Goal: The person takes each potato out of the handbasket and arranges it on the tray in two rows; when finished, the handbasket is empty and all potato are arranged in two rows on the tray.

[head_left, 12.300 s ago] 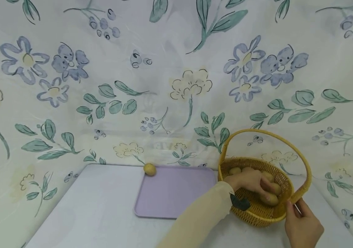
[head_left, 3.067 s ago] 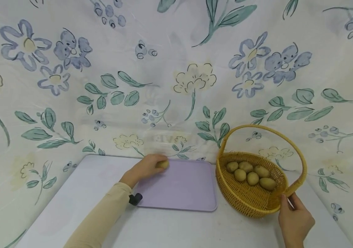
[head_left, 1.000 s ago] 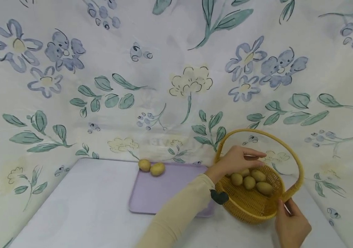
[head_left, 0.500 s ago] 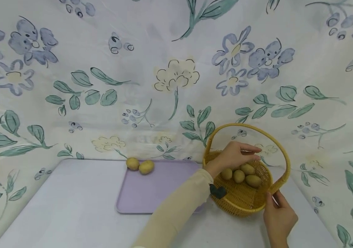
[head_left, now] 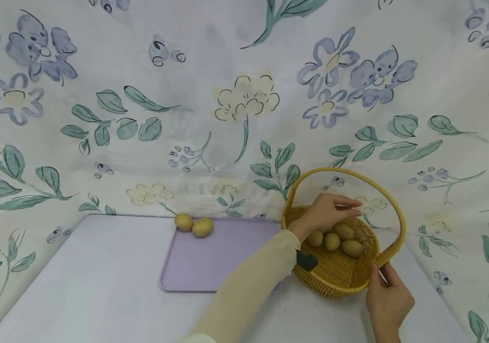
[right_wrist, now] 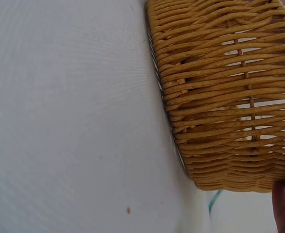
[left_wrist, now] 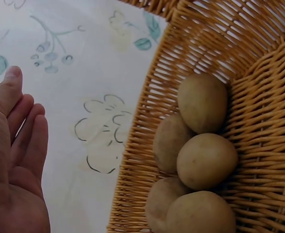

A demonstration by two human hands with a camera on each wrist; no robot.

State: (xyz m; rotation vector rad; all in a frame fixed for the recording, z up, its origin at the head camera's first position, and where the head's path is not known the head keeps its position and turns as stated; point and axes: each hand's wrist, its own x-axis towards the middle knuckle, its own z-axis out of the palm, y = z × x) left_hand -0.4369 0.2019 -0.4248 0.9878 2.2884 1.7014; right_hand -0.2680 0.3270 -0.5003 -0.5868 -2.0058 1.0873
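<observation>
My left hand (head_left: 327, 210) hovers over the back of a wicker basket (head_left: 334, 275), fingers extended and holding nothing. In the left wrist view its palm and fingers (left_wrist: 28, 145) stand apart from the potatoes. Several potatoes (head_left: 351, 248) lie in the basket, one leaning on another (left_wrist: 208, 160); my left wrist covers some in the head view. My right hand (head_left: 388, 296) pinches the basket's near right rim, at the foot of its arched handle (head_left: 356, 176). At the back left corner of a lilac tray (head_left: 236, 250) sit two potatoes (head_left: 203, 227) side by side.
A white table (head_left: 107, 267) carries both tray and basket, the tray just left of the basket. Behind it hangs a floral cloth (head_left: 244, 143). The tall handle arches above the basket opening. My left sleeve (head_left: 246, 286) crosses the tray's front right part.
A second potato now lies beside the first on the tray, set there by my left hand, which has since returned over the basket. My right hand keeps its grip; the head view has shifted slightly.
</observation>
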